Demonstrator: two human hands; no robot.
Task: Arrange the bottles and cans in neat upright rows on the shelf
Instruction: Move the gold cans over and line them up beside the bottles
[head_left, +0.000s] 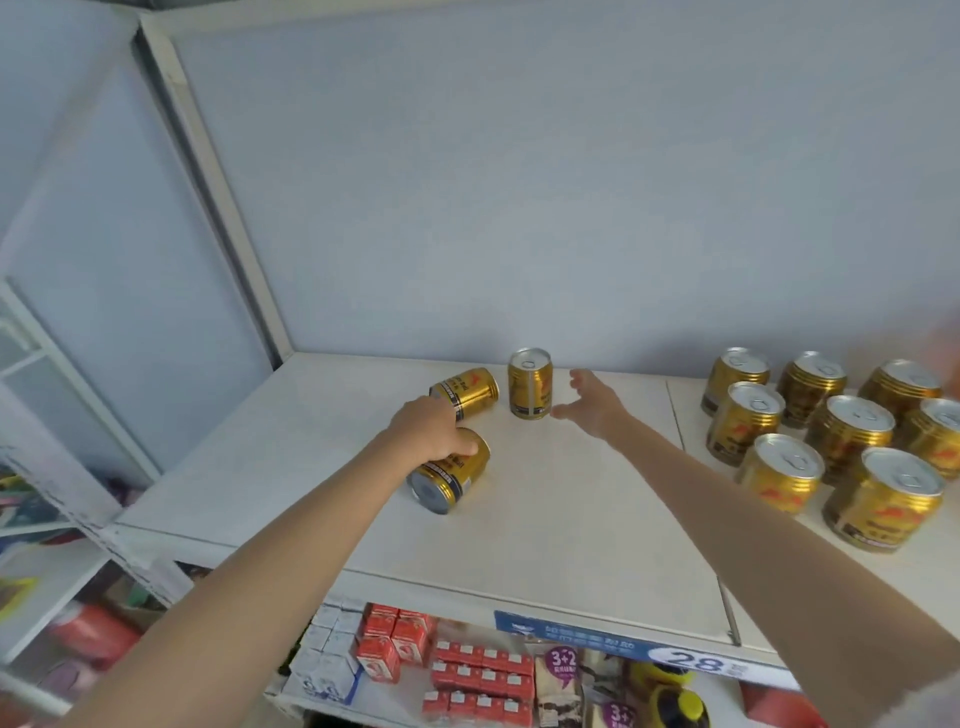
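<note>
Two gold cans (451, 477) lie toppled; your left hand (434, 430) grasps one, right hand (589, 402) is released beside the upright can (530, 383).

White shelf (545, 519) with a pale blue back wall. Lying directly on it, left of centre: two gold cans on their sides, the nearer can (451, 477) with its base toward the camera, the farther can (466, 393) just behind it. One upright can (530, 383) stands beside them. At the right, a cluster of upright gold cans (836, 441) stands in close rows.
</note>
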